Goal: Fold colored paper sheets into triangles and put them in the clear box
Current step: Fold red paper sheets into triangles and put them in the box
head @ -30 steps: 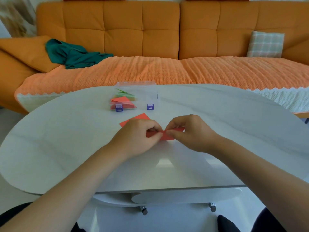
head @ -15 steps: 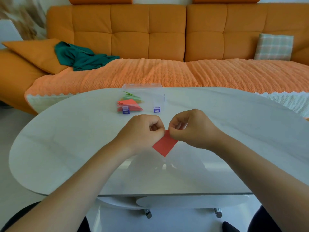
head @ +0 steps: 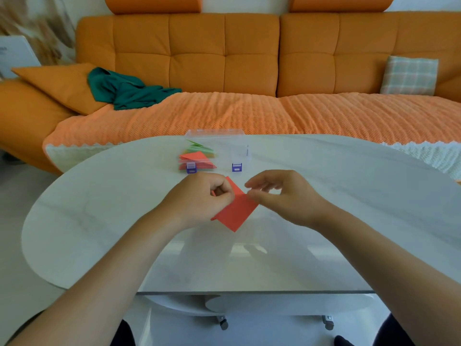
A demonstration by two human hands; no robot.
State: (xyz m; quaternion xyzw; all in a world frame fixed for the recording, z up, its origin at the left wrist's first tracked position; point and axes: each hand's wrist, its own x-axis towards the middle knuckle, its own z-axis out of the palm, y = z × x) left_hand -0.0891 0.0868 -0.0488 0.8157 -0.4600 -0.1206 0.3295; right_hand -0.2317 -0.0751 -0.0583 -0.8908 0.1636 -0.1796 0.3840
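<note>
A red paper sheet [head: 237, 212] hangs above the white table [head: 99, 221], partly folded, with one corner pointing down. My left hand [head: 199, 198] pinches its upper left part with curled fingers. My right hand [head: 282, 196] is just right of the paper, fingers loosely curled, its fingertips at the paper's right edge; whether they grip it is unclear. The clear box [head: 237, 141] stands open at the table's far side, behind my hands. Folded red and green triangles [head: 197, 156] lie in its left half.
Two purple latches [head: 236, 167] stick out from the box's front edge. Behind the table runs an orange sofa [head: 224, 58] with a green cloth [head: 124, 91] on the left and a checked cushion [head: 409, 76] on the right.
The red paper has opened out from a small strip into a larger hanging sheet. My hands have moved apart, and my right hand's fingers have loosened from a tight pinch.
</note>
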